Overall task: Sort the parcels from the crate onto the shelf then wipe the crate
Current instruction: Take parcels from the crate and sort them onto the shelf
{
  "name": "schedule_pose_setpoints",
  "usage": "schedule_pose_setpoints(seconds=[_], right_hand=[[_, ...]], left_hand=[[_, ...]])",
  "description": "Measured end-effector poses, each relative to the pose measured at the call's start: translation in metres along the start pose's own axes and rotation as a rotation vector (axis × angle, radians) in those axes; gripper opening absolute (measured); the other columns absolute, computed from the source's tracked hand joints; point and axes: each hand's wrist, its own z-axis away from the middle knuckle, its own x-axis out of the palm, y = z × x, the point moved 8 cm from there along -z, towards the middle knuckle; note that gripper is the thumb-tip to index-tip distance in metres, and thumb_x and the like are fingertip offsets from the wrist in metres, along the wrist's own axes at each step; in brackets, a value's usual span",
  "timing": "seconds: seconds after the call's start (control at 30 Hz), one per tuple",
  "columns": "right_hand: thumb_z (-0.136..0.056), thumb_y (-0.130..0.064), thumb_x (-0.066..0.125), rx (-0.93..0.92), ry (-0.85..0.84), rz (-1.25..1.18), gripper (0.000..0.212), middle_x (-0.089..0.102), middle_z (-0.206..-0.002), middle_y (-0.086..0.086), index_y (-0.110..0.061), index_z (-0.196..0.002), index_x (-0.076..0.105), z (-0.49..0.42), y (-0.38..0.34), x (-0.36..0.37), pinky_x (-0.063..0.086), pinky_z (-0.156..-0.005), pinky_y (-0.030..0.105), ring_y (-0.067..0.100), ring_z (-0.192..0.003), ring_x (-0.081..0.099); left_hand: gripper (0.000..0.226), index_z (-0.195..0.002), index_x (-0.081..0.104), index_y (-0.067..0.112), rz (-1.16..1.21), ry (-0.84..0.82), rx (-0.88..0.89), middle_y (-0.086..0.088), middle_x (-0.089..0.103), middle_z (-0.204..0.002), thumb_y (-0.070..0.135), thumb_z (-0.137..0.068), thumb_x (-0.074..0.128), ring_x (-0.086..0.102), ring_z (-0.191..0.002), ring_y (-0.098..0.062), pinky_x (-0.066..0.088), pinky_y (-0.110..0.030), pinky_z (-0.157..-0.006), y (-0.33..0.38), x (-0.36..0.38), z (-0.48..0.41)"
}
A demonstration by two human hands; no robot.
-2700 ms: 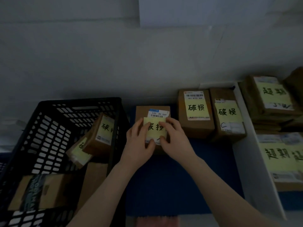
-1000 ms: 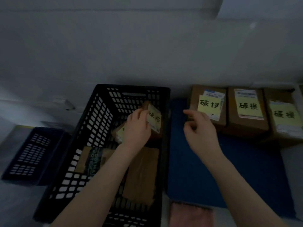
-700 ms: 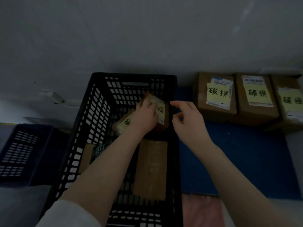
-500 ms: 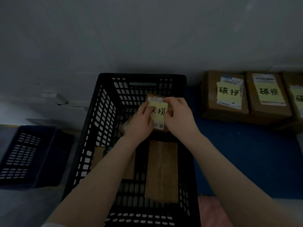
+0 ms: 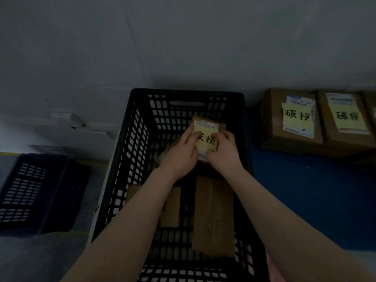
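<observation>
**Both hands on a "损"-marked parcel inside the black crate**

A black slotted crate point(image 5: 130, 157) fills the middle, set against a pale wall. To its right runs a blue shelf surface point(image 5: 305, 200). To its left, lower down, sits a dark blue crate point(image 5: 36, 192).

On the shelf two brown parcels stand side by side and touching. The nearer shelf parcel point(image 5: 271, 129) and the farther shelf parcel point(image 5: 327, 141) each carry a yellow note handwritten "破损" over a printed shipping label too small to read.

Two flat cardboard parcels lie on the crate floor: a long one point(image 5: 213, 216) and a shorter one point(image 5: 173, 206), partly hidden by the forearms.

The held parcel point(image 5: 206, 125) is inside the crate toward its far end, face up. Its yellow note point(image 5: 208, 140) shows "损", with the first character half covered. The left hand point(image 5: 180, 157) grips the parcel's left side with fingers lying over the note. The right hand point(image 5: 224, 154) clasps the right edge with fingers curled onto the face.
</observation>
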Motion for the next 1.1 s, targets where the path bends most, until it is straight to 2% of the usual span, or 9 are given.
schedule_pose_setpoints(seconds=[0.1,0.3,0.43,0.5,0.57,0.63,0.73,0.93,1.1], right_hand=[[-0.086,-0.009,0.058,-0.049,0.014,0.002,0.053,0.026,-0.145,0.002,-0.008,-0.138,0.045,0.005,-0.005,-0.001,0.03,-0.093,0.012,0.005,-0.116,0.035],[-0.085,-0.016,0.061,-0.164,0.098,-0.029,0.05,0.03,-0.143,-0.001,-0.013,-0.134,0.049,0.028,-0.032,-0.015,0.034,-0.094,0.016,0.013,-0.122,0.041],[-0.085,-0.023,0.06,-0.319,0.133,-0.033,0.05,0.03,-0.141,-0.007,-0.02,-0.133,0.05,0.056,-0.063,-0.043,0.043,-0.101,0.032,0.017,-0.124,0.04],[-0.084,-0.028,0.058,-0.397,0.157,-0.045,0.049,0.029,-0.14,-0.01,-0.023,-0.132,0.05,0.074,-0.077,-0.061,0.046,-0.099,0.033,0.015,-0.123,0.039],[-0.083,-0.031,0.056,-0.457,0.18,-0.054,0.049,0.029,-0.138,-0.013,-0.025,-0.132,0.049,0.093,-0.082,-0.083,0.048,-0.096,0.033,0.013,-0.123,0.039],[-0.083,-0.032,0.056,-0.479,0.208,-0.056,0.05,0.029,-0.137,-0.016,-0.027,-0.132,0.048,0.108,-0.078,-0.105,0.049,-0.095,0.033,0.01,-0.122,0.038],[-0.084,-0.031,0.058,-0.471,0.253,-0.047,0.051,0.028,-0.138,-0.017,-0.026,-0.134,0.047,0.127,-0.059,-0.14,0.049,-0.095,0.031,0.006,-0.123,0.036],[-0.083,-0.027,0.06,-0.467,0.31,-0.05,0.048,0.031,-0.136,-0.015,-0.021,-0.13,0.052,0.158,0.007,-0.217,0.044,-0.088,0.013,0.001,-0.122,0.036],[-0.083,-0.025,0.061,-0.437,0.301,-0.048,0.048,0.032,-0.136,-0.015,-0.022,-0.13,0.052,0.175,0.081,-0.28,0.048,-0.092,0.024,0.003,-0.121,0.039]], left_hand=[[0.053,-0.149,0.022,0.024,-0.094,0.042,0.001,0.01,0.005,-0.16,0.033,-0.098,0.033,0.042,-0.129,-0.023,0.05,-0.042,-0.09,-0.002,-0.007,0.006],[0.057,-0.148,0.027,0.027,-0.104,0.167,-0.033,0.014,0.011,-0.158,0.04,-0.094,0.041,0.038,-0.132,-0.019,0.051,-0.04,-0.087,0.013,-0.037,0.028],[0.058,-0.145,0.032,0.029,-0.061,0.36,0.018,0.016,0.016,-0.156,0.044,-0.09,0.04,0.032,-0.13,0.0,0.046,-0.019,-0.079,0.045,-0.075,0.06],[0.058,-0.143,0.036,0.03,-0.049,0.427,0.067,0.018,0.018,-0.155,0.047,-0.088,0.038,0.026,-0.13,0.009,0.037,-0.008,-0.078,0.066,-0.09,0.076],[0.057,-0.142,0.038,0.03,-0.044,0.461,0.106,0.018,0.021,-0.154,0.048,-0.087,0.037,0.024,-0.131,0.01,0.034,-0.006,-0.078,0.089,-0.098,0.088],[0.057,-0.141,0.039,0.03,-0.07,0.48,0.136,0.017,0.022,-0.154,0.048,-0.087,0.037,0.025,-0.129,0.011,0.042,-0.011,-0.078,0.114,-0.098,0.096],[0.057,-0.142,0.038,0.03,-0.13,0.477,0.172,0.015,0.021,-0.155,0.048,-0.089,0.036,0.032,-0.128,0.003,0.055,-0.028,-0.076,0.157,-0.085,0.1],[0.057,-0.142,0.041,0.028,-0.108,0.448,0.224,0.013,0.024,-0.154,0.048,-0.089,0.036,0.045,-0.124,-0.013,0.055,-0.039,-0.078,0.244,-0.029,0.094],[0.058,-0.141,0.041,0.028,-0.102,0.429,0.202,0.014,0.023,-0.154,0.049,-0.087,0.034,0.048,-0.121,-0.013,0.056,-0.037,-0.069,0.314,0.04,0.086]])
